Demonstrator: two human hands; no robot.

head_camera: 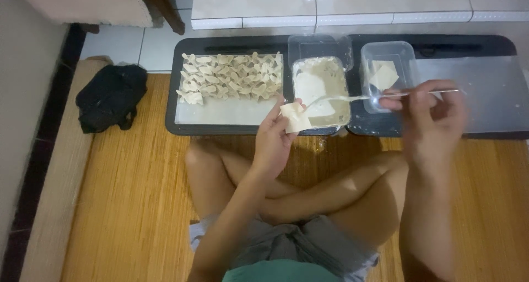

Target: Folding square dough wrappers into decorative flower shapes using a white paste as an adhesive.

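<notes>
A pale cream dumpling wrapper (295,117) rested in the left hand (274,140); the right hand (431,117) gripped a silvery spoon (352,98). The tray (496,89) was dark charcoal grey. Rows of folded dumplings (230,77) were off-white on a white sheet (220,112). One clear plastic container (321,89) held beige, faintly speckled filling; another clear container (387,72) held cream squares. The mat (132,205) showed golden-brown fine woven stripes. A black cloth (108,97) lay beside it. The shorts (308,243) were grey, the shirt (281,272) green. The floor tiles (330,1) were whitish.
</notes>
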